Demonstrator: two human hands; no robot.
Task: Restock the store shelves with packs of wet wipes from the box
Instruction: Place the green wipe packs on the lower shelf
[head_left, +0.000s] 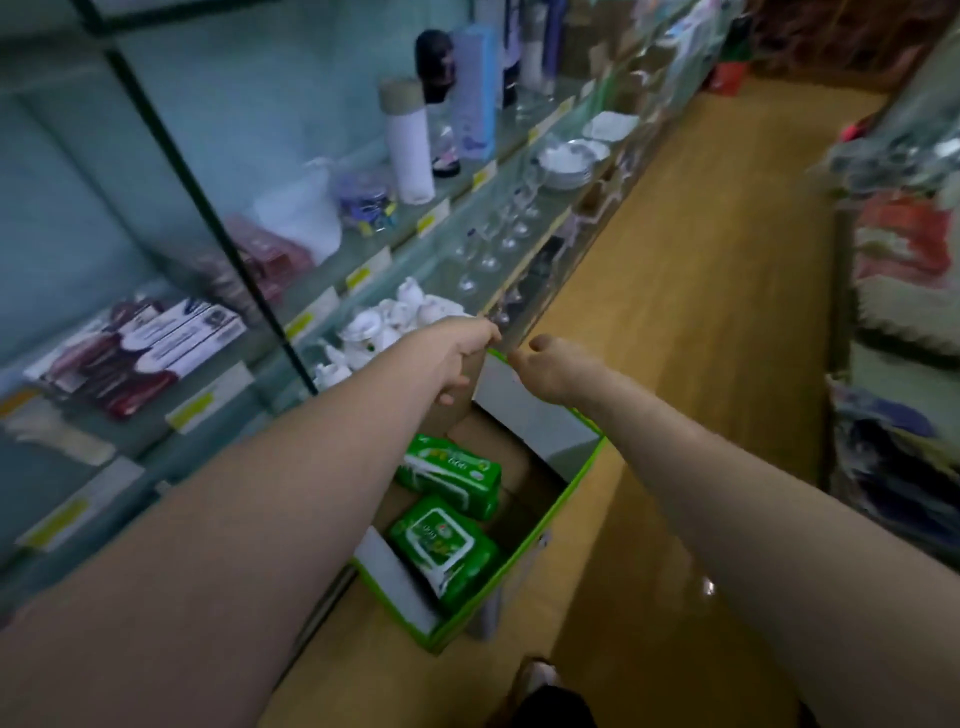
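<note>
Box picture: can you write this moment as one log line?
left hand: grips box flap | right hand: at flap edge, grip unclear | wet wipes packs: two in box

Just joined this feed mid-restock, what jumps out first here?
Two bright green wipe packs lie in the open box on the wooden floor, centre frame. Both arms reach over it: the left hand grips the far cardboard flap, the right hand curls beside it, its grip unclear. Glass shelves with a white tea set run along the left.
</note>
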